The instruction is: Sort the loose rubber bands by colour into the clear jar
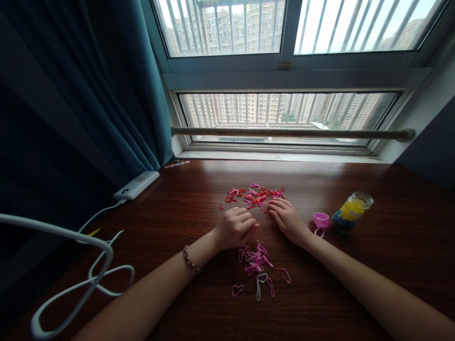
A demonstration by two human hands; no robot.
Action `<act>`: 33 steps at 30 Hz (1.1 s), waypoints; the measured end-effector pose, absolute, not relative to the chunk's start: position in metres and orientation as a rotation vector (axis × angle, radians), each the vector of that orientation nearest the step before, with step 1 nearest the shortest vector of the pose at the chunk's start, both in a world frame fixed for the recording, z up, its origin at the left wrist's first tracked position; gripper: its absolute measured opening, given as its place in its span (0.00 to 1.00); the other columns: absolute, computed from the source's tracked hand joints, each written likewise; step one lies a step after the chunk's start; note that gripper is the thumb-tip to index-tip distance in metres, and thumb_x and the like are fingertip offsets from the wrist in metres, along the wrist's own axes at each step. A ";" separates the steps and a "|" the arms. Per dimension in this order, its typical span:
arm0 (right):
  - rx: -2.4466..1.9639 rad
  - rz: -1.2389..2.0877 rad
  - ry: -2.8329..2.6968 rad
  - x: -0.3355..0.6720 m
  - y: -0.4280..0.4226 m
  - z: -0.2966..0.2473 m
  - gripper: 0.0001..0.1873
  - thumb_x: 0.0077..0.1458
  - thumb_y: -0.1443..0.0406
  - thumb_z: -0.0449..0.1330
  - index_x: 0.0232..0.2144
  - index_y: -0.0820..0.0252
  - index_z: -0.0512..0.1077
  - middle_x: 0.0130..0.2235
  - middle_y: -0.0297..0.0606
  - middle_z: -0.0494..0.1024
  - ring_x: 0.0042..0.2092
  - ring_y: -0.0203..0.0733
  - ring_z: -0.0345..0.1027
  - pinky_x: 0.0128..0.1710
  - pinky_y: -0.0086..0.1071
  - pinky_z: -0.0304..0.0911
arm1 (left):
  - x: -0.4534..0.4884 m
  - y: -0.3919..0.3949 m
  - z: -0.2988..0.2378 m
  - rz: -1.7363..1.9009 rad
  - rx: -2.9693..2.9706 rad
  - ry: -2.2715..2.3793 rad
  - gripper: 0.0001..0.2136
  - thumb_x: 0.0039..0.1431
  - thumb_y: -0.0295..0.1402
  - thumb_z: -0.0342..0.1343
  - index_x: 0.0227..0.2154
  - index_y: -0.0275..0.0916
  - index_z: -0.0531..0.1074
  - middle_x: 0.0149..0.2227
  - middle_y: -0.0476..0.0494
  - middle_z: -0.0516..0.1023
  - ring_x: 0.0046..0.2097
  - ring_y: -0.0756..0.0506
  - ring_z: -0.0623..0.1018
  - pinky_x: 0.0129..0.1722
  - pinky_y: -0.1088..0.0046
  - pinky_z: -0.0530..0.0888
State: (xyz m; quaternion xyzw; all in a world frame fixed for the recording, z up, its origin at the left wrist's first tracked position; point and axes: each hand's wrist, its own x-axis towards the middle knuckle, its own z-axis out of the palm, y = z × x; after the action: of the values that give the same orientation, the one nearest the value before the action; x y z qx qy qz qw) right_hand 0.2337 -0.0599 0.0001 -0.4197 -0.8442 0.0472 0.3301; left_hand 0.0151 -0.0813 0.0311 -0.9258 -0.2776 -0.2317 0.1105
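A far pile of small red and pink rubber bands (pixel 256 195) is spread on the dark wooden table. At its right front edge lies my right hand (pixel 287 219), palm down with fingers stretched out, the fingertips at the bands. My left hand (pixel 236 228) is closed, fingers curled in, between the far pile and a nearer pile of pink rubber bands (pixel 258 258); anything inside it is hidden. Closer to me lie a few loose bands, among them a whitish rubber band (pixel 259 288) and a pink rubber band (pixel 285 275).
Right of my right hand are a small pink cup (pixel 321 219) with a ring and a glass jar (pixel 351 212) holding yellow and blue contents. At left, a white power strip (pixel 137 185) and a looping white cable (pixel 106 255) lie by the blue curtain (pixel 117 85). A window stands behind.
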 end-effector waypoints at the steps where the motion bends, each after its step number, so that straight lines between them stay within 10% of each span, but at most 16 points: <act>1: -1.081 0.135 -2.150 0.234 -0.061 0.002 0.15 0.60 0.64 0.46 0.41 0.60 0.71 0.44 0.43 0.72 0.50 0.46 0.60 0.52 0.45 0.55 | 0.012 -0.077 0.031 -0.699 -2.655 -0.927 0.10 0.58 0.33 0.45 0.26 0.38 0.69 0.26 0.44 0.71 0.32 0.47 0.68 0.33 0.68 0.63; 12: -0.436 0.057 -2.310 0.215 -0.112 0.032 0.06 0.55 0.70 0.53 0.34 0.63 0.69 0.33 0.41 0.73 0.40 0.42 0.63 0.41 0.39 0.62 | -0.003 -0.045 0.010 -0.595 -2.342 -1.664 0.15 0.61 0.37 0.40 0.49 0.49 0.64 0.54 0.48 0.66 0.58 0.37 0.54 0.54 0.45 0.46; 33: -0.446 0.115 -2.369 0.211 -0.113 0.031 0.06 0.57 0.69 0.51 0.32 0.62 0.67 0.30 0.40 0.73 0.36 0.40 0.64 0.37 0.35 0.62 | -0.007 -0.040 0.006 -0.780 -2.349 -1.581 0.13 0.59 0.28 0.43 0.45 0.37 0.66 0.48 0.40 0.70 0.54 0.41 0.62 0.55 0.52 0.52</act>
State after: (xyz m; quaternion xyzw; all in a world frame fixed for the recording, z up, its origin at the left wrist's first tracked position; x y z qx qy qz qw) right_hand 0.2114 -0.1130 0.0314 -0.1725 -0.9173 0.0446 0.3560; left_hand -0.0072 -0.0398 0.0059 -0.7956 -0.5356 -0.2642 0.1022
